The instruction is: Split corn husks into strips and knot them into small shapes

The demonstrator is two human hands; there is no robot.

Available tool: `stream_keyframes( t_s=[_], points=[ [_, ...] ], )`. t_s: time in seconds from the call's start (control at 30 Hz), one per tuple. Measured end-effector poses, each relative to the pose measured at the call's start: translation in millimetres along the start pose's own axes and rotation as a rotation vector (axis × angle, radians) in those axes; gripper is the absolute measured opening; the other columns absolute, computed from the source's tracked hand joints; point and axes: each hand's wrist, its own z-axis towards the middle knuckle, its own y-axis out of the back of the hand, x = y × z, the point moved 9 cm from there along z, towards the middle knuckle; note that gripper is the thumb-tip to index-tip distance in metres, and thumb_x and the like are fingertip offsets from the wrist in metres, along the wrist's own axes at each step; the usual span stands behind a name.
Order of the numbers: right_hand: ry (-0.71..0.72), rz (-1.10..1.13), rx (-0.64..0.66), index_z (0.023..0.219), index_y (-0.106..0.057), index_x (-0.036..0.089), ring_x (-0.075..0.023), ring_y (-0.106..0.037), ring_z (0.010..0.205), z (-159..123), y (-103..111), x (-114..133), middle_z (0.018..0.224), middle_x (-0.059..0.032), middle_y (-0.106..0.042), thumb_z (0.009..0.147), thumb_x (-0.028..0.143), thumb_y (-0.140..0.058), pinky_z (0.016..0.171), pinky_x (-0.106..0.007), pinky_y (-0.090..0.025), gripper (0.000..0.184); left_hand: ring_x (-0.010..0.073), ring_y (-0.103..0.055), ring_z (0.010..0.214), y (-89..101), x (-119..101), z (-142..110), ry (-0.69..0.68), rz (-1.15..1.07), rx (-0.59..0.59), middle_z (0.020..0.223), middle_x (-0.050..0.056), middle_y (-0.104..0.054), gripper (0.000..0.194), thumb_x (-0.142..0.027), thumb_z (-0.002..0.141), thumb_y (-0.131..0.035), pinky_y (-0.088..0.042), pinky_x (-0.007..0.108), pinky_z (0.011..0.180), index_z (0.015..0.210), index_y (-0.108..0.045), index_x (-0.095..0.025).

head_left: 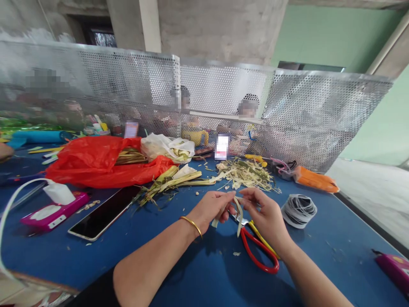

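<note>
Hands: two, at pale strip; scissors: one.

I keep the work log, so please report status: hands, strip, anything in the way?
Left hand pinching pale strip. Right hand close at it, grip unclear. Strip's loose part drooping. Scissors just beneath, possibly in the way.

A flat black-screened smartphone lies left of the left hand. Farther left is a magenta plastic power strip bearing a white plug-in charger. Beyond both hands stands a perforated silver metal partition. A soft orange packet lies beyond and right of the right hand.
</note>
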Motion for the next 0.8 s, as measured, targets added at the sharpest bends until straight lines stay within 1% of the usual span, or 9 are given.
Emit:
stream_keyframes(
  t_s=[0.17,0.27,0.37,0.47,0.53,0.6,0.67,0.73,0.8],
  points=[
    [0.079,-0.196,-0.002,0.099,-0.06,0.021,-0.0169,-0.063,0.076,-2,0,7,0.082,-0.0019,-0.067,0.088,0.031,-0.054,0.07,-0.027,-0.048,0.016,0.005,-0.045,0.04,4.1,-1,-1,0.002,-0.032,-0.042,0.057,0.0,-0.059,0.028,-0.039,0.074,-0.064,-0.029,0.017,0.039,0.066,-0.063,-0.013],
    [0.126,-0.35,-0.053,0.099,-0.06,0.022,-0.0183,-0.063,0.076,-2,5,10,0.082,-0.0022,-0.068,0.088,0.032,-0.053,0.07,-0.029,-0.047,0.017,0.0058,-0.047,0.041,8.0,-1,0,0.014,-0.12,-0.065,0.058,0.001,-0.061,0.023,-0.035,0.072,-0.066,-0.031,0.018,0.041,0.075,-0.067,-0.012],
    [0.162,-0.42,-0.085,0.098,-0.06,0.022,-0.0188,-0.064,0.076,-2,6,12,0.083,-0.003,-0.069,0.089,0.033,-0.052,0.07,-0.03,-0.047,0.017,0.0073,-0.05,0.043,4.5,5,0,0.069,-0.224,-0.001,0.063,0.002,-0.064,0.025,-0.033,0.071,-0.066,-0.032,0.019,0.042,0.087,-0.068,-0.013],
    [0.184,-0.455,-0.085,0.098,-0.061,0.022,-0.0192,-0.064,0.077,-3,5,14,0.083,-0.003,-0.069,0.09,0.032,-0.05,0.07,-0.03,-0.047,0.017,0.0074,-0.05,0.043,-1.9,10,-1,0.125,-0.229,0.076,0.063,0.003,-0.065,0.027,-0.039,0.074,-0.065,-0.029,0.019,0.041,0.082,-0.068,-0.013],
    [0.217,-0.498,-0.152,0.1,-0.061,0.021,-0.021,-0.063,0.085,-4,11,21,0.088,-0.0047,-0.069,0.09,0.032,-0.051,0.074,-0.032,-0.047,0.018,0.0059,-0.047,0.041,0.9,10,-1,0.115,-0.209,0.04,0.059,0.001,-0.062,0.027,-0.039,0.074,-0.065,-0.025,0.02,0.04,0.077,-0.068,-0.012],
    [0.277,-0.537,-0.263,0.102,-0.062,0.021,-0.0229,-0.061,0.093,-8,21,33,0.097,-0.0072,-0.066,0.089,0.031,-0.051,0.08,-0.035,-0.046,0.02,0.0046,-0.044,0.041,6.5,9,0,0.107,-0.243,-0.031,0.056,-0.001,-0.058,0.025,-0.037,0.074,-0.066,-0.024,0.019,0.041,0.076,-0.068,-0.011],
    [0.344,-0.537,-0.319,0.097,-0.064,0.021,-0.0222,-0.061,0.092,-12,26,45,0.097,-0.0075,-0.065,0.09,0.03,-0.051,0.081,-0.034,-0.045,0.018,0.0039,-0.044,0.042,10.4,10,0,0.12,-0.327,-0.08,0.057,-0.002,-0.057,0.025,-0.036,0.074,-0.066,-0.026,0.019,0.042,0.078,-0.069,-0.012],
    [0.365,-0.506,-0.238,0.087,-0.066,0.021,-0.0188,-0.061,0.081,-12,19,47,0.087,-0.0053,-0.065,0.091,0.029,-0.049,0.075,-0.03,-0.045,0.019,0.0038,-0.045,0.044,12.9,13,2,0.134,-0.399,-0.103,0.058,-0.002,-0.057,0.024,-0.035,0.074,-0.067,-0.028,0.018,0.044,0.08,-0.069,-0.012],
    [0.322,-0.493,-0.089,0.084,-0.065,0.022,-0.0163,-0.06,0.072,-11,3,40,0.083,-0.0039,-0.064,0.091,0.032,-0.049,0.068,-0.027,-0.044,0.021,0.004,-0.046,0.045,15.7,17,4,0.145,-0.446,-0.125,0.059,-0.002,-0.058,0.023,-0.034,0.074,-0.068,-0.03,0.019,0.045,0.078,-0.069,-0.012]
  ],
)
